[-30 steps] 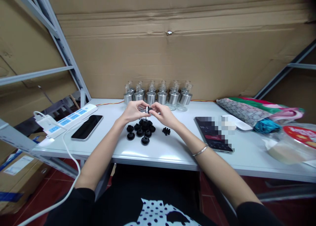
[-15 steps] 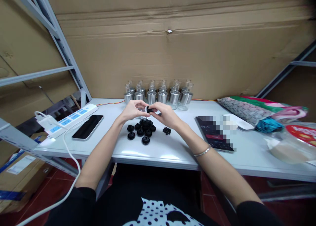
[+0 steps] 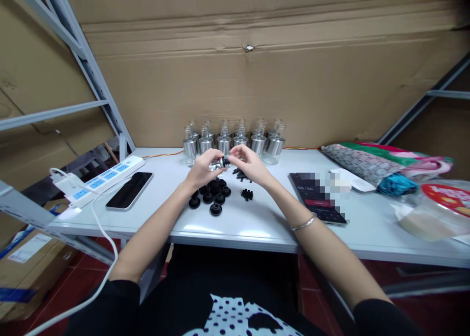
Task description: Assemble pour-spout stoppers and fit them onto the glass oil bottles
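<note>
My left hand [image 3: 206, 168] is closed around a clear glass bottle [image 3: 216, 167], tipped on its side with its neck toward the right; the fingers cover much of it. A black stopper [image 3: 225, 162] sits at the neck. My right hand [image 3: 250, 166] has its thumb and fingertips bent at the stopper's outer end, pinching it. Below the hands lies a heap of round black stoppers [image 3: 216, 208]. Small black pieces [image 3: 247, 194] form a cluster to the right, and thin black sticks [image 3: 242, 174] lie partly under my right hand.
Glass bottles with metal sleeves [image 3: 258, 144] stand in rows against the cardboard wall [image 3: 227, 81]. A phone [image 3: 130, 191] and a power strip [image 3: 106, 179] lie left. To the right are another phone [image 3: 317, 199], a fabric bundle [image 3: 370, 165] and a round tub [image 3: 436, 213].
My right hand has shifted slightly right, uncovering the thin black sticks. The glass bottle and its black stopper show more clearly between my hands. My left hand has moved a little down and right.
</note>
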### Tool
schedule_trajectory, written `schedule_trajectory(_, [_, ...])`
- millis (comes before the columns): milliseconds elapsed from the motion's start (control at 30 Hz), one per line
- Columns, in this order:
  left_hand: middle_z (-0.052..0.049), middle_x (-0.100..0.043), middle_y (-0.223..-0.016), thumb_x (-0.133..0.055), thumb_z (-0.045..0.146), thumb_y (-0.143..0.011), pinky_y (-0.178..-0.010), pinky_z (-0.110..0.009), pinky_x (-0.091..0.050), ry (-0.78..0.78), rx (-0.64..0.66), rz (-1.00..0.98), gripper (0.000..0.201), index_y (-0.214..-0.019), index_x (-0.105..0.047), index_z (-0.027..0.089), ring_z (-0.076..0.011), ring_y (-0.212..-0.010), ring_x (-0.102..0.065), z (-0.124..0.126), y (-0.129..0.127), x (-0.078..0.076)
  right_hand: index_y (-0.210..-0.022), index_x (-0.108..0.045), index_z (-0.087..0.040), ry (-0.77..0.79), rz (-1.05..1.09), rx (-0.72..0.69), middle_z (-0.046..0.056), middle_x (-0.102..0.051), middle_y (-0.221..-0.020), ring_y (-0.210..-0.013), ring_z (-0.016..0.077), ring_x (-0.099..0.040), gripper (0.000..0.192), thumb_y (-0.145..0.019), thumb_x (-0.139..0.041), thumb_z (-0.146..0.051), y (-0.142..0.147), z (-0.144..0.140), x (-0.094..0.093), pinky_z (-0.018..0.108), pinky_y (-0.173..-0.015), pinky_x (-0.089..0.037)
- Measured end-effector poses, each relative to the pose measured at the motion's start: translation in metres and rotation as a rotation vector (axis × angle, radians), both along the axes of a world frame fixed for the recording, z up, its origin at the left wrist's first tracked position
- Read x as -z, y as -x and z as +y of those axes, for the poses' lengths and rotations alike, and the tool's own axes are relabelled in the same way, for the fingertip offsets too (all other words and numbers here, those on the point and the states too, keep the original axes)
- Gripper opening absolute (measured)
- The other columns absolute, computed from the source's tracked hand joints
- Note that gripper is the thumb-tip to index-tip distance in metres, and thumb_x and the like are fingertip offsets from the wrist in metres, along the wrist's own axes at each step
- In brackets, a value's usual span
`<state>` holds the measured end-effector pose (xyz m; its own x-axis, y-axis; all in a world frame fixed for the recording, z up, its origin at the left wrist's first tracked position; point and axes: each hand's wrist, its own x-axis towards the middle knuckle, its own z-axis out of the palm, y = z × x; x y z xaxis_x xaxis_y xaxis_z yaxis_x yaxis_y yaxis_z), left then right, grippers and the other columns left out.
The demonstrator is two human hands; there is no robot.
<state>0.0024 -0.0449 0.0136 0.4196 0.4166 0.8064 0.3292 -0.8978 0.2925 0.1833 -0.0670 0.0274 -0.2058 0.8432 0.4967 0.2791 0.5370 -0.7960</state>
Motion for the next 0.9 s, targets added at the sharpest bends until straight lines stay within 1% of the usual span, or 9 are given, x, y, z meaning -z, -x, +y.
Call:
schedule_trajectory(100, [-0.010,-0.064,-0.101,-0.065,0.024,-0.078,-0.086,-0.031,-0.050,-0.087,-0.021,0.038,0.025,-0.101,-0.057,0.016,-0.0187,-0.100,-0.061,-0.001,0.000,0.001,-0.080,-0.054,-0.017,0.155,-0.058,0.000,0.001,-0.058,-0.069,-0.064,0.0130,-0.053,0.032,-0.076,-0.055,-0.049,0.000,0.001,0.000,0.026,-0.060,-0.042])
schedule_trajectory(167, [-0.010,-0.065,-0.104,-0.063,0.024,-0.080,-0.089,-0.032,-0.049,-0.103,-0.032,0.055,0.025,-0.102,-0.056,0.016,-0.0189,-0.103,-0.061,-0.001,0.000,0.002,-0.079,-0.056,-0.017,0.211,-0.083,-0.017,0.000,-0.058,-0.063,-0.058,0.0121,-0.051,0.033,-0.075,-0.056,-0.050,0.000,0.000,-0.001,0.024,-0.054,-0.040])
schedule_trajectory(267, [-0.009,-0.066,-0.104,-0.062,0.021,-0.081,-0.089,-0.031,-0.049,-0.098,-0.038,0.072,0.024,-0.103,-0.057,0.017,-0.0182,-0.101,-0.062,0.000,-0.001,0.004,-0.079,-0.057,-0.016,0.229,-0.045,-0.039,0.001,-0.060,-0.064,-0.060,0.0123,-0.054,0.027,-0.072,-0.061,-0.041,0.000,-0.002,-0.002,0.024,-0.056,-0.041])
schedule_trajectory(367, [-0.007,-0.067,-0.099,-0.062,0.017,-0.078,-0.083,-0.027,-0.050,-0.096,-0.033,0.079,0.023,-0.101,-0.057,0.016,-0.0166,-0.094,-0.065,0.002,-0.001,0.006,-0.077,-0.056,-0.016,0.247,0.014,-0.054,0.001,-0.061,-0.065,-0.061,0.0122,-0.056,0.021,-0.067,-0.062,-0.033,0.002,-0.001,-0.002,0.025,-0.059,-0.043])
schedule_trajectory(467, [-0.005,-0.069,-0.094,-0.064,0.017,-0.076,-0.078,-0.024,-0.051,-0.088,-0.041,0.077,0.022,-0.097,-0.059,0.016,-0.0151,-0.087,-0.066,0.002,0.000,0.003,-0.076,-0.055,-0.016,0.233,0.043,-0.053,0.001,-0.060,-0.066,-0.060,0.0118,-0.055,0.019,-0.066,-0.062,-0.031,0.005,0.001,0.001,0.026,-0.061,-0.044])
schedule_trajectory(600, [-0.004,-0.069,-0.092,-0.065,0.018,-0.074,-0.075,-0.022,-0.050,-0.056,-0.053,0.073,0.022,-0.095,-0.060,0.015,-0.0145,-0.084,-0.066,-0.001,0.002,-0.003,-0.077,-0.056,-0.017,0.129,0.019,-0.049,0.001,-0.060,-0.070,-0.062,0.0125,-0.055,0.019,-0.067,-0.062,-0.031,0.007,0.002,0.003,0.027,-0.063,-0.046])
schedule_trajectory(800, [-0.003,-0.070,-0.087,-0.066,0.016,-0.069,-0.070,-0.020,-0.049,0.005,-0.056,0.044,0.021,-0.089,-0.061,0.014,-0.0126,-0.076,-0.065,-0.002,0.004,-0.007,-0.082,-0.058,-0.017,-0.214,-0.192,0.021,0.000,-0.057,-0.069,-0.063,0.0122,-0.051,0.011,-0.073,-0.059,-0.023,0.006,-0.002,0.002,0.027,-0.064,-0.044])
schedule_trajectory(900, [-0.003,-0.069,-0.084,-0.068,0.018,-0.066,-0.067,-0.021,-0.049,0.064,-0.049,0.015,0.022,-0.087,-0.061,0.014,-0.0122,-0.072,-0.063,-0.002,0.004,-0.008,-0.083,-0.057,-0.017,-0.355,-0.277,0.041,0.001,-0.055,-0.071,-0.065,0.0130,-0.050,0.009,-0.075,-0.058,-0.019,0.006,-0.003,0.002,0.026,-0.064,-0.044])
